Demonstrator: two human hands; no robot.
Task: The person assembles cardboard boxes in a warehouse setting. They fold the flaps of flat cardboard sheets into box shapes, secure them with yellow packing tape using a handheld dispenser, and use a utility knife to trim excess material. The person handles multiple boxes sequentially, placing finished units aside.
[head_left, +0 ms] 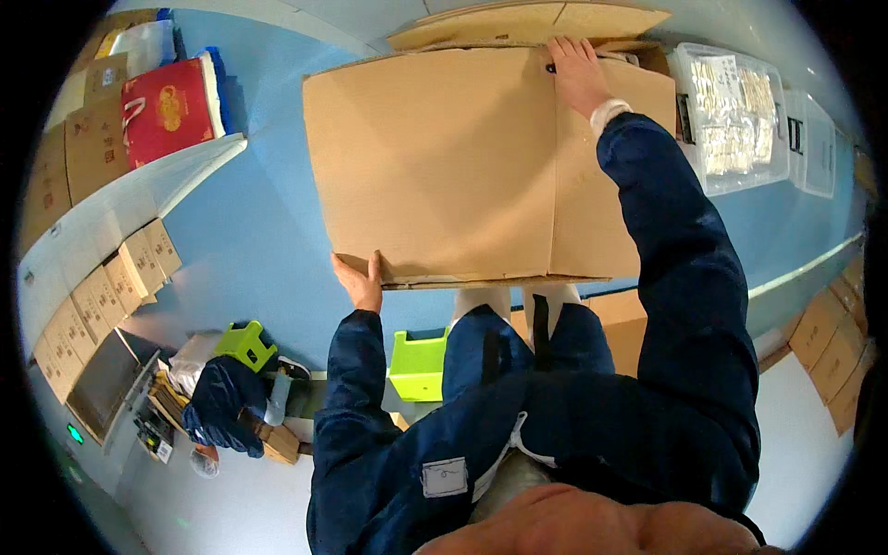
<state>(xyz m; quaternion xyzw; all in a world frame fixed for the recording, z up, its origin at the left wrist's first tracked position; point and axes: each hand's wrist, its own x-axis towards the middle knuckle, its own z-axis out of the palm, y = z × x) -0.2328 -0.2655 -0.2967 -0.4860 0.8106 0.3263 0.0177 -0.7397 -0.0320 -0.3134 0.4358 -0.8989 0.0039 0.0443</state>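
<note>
A large brown cardboard box (435, 166) lies in front of me, with a fold line running across its right part. At its near left corner, my left hand (363, 282) grips the edge, thumb on top and the other fingers at the side, partly hidden. My right hand (580, 76) rests on the far right part of the cardboard, fingers stretched toward the far edge beside a small dark spot. More cardboard (527, 23) shows behind that far edge.
To the right stands a clear plastic bin (738, 120) filled with pale packets. A green stool (418, 366) is by my legs. At left are a red gift box (171, 109), a shelf with small cartons (97, 301), and another person (222, 407) near a second green stool (246, 345).
</note>
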